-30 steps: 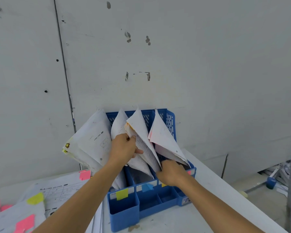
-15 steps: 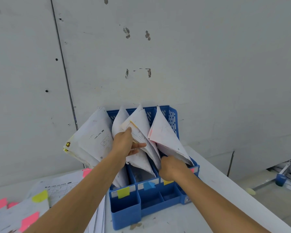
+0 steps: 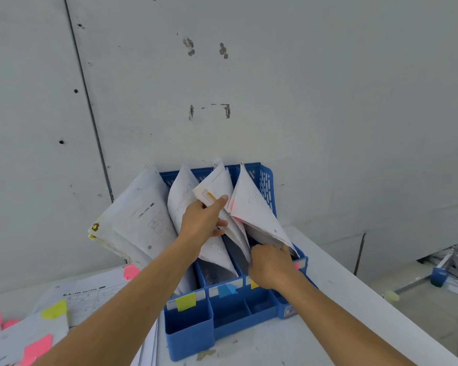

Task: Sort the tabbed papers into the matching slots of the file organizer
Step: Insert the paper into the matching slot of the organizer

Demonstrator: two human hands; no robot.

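Higher on the fanned sheets than a second earlier, the left hand [image 3: 201, 220] now pinches the upper edge of a bundle of white papers [image 3: 217, 188] standing in the third slot from the left of a blue file organizer [image 3: 222, 320], thumb on the near face beside a small yellow mark and fingers curled behind, while the right hand [image 3: 271, 268] has settled lower at the base of the rightmost bundle [image 3: 254, 212]; its fingers are buried among the sheets there, so whether its grip is closed on any paper cannot be told. Four bundles lean out of the organizer, which stands on a white desk [image 3: 341, 291] against a pale, scuffed wall [image 3: 302, 101]: a thick one with a stained corner [image 3: 138, 220] tilts far out to the left, a slimmer one [image 3: 181, 191] rises beside it, then the held bundle, then the pink-tinged rightmost stack. Coloured tabs mark the low front wall of the slots: a yellow-green tab [image 3: 185, 301] at left, a blue tab [image 3: 226, 290] next, a yellow tab [image 3: 254, 283] partly behind the right wrist and a sliver of pink [image 3: 296, 266] at the far right (the shallow front trays below them hold nothing that can be made out). Loose printed sheets [image 3: 85, 294] lie on the desk at left, carrying a pink tab [image 3: 131, 272], a yellow-green tab [image 3: 54, 309] and more pink tabs [image 3: 36, 348] nearer the camera. Both bare forearms reach in from the near edge.
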